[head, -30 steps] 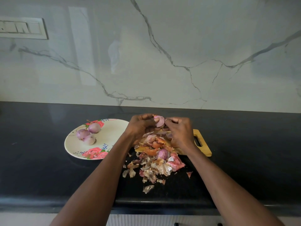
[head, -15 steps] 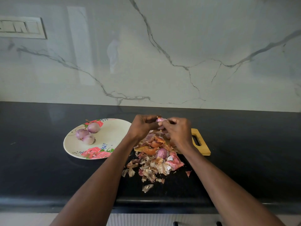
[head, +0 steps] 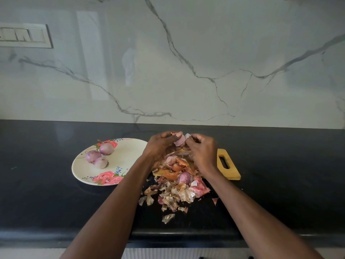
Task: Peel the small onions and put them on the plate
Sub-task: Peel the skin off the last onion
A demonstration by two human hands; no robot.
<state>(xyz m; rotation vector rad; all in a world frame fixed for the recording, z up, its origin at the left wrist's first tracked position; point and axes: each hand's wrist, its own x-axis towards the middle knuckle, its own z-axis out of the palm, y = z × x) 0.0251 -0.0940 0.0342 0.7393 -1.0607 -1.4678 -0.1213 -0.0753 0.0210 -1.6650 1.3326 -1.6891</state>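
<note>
Hands (head: 183,146) over peel pile (head: 177,186)

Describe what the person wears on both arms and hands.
Nothing is worn that shows. Both forearms are bare right down to the picture's lower edge, with no sleeve in view. The left hand and the right hand carry no glove, and no watch, bracelet or ring can be seen.

Cream plate (head: 128,152), pink roses with green leaves and blue specks round its rim, three pale purple onions (head: 97,156) on it. Right of the plate, a yellow wooden board (head: 228,168) under orange, pink and papery brown peels (head: 177,187). Black glossy counter (head: 56,199) beneath the plate, white grey-veined marble wall (head: 186,62) behind it.
</note>
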